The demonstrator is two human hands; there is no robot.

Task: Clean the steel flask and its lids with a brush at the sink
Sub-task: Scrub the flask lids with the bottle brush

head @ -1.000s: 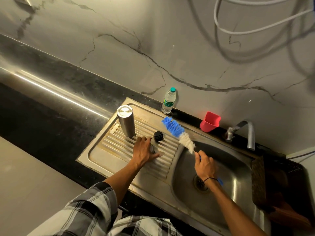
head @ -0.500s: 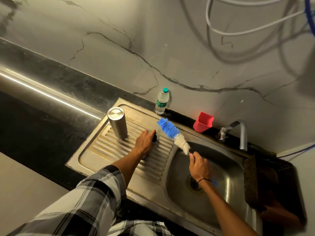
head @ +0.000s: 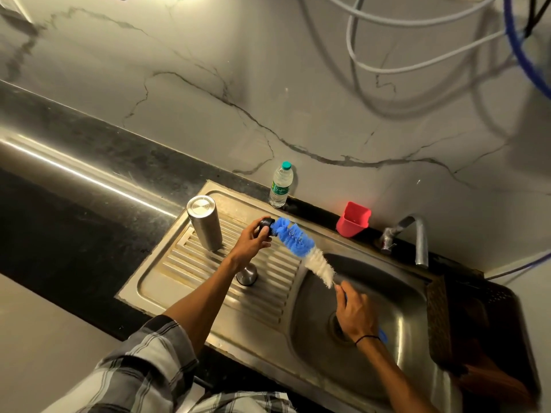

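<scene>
The left hand (head: 249, 244) pinched the black lid (head: 266, 226) against the brush (head: 301, 247) tip; the right hand (head: 356, 312) gripped its handle. The steel flask (head: 204, 222) stood upright on the drainboard (head: 167, 281).

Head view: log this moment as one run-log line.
left hand grips black lid | right hand holds brush, bristles against lid | flask upright on drainboard | steel lid lying there

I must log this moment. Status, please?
Left hand pinches small black lid. Right hand grips blue-and-white bottle brush, bristles touching lid. Nothing in the way.
</scene>
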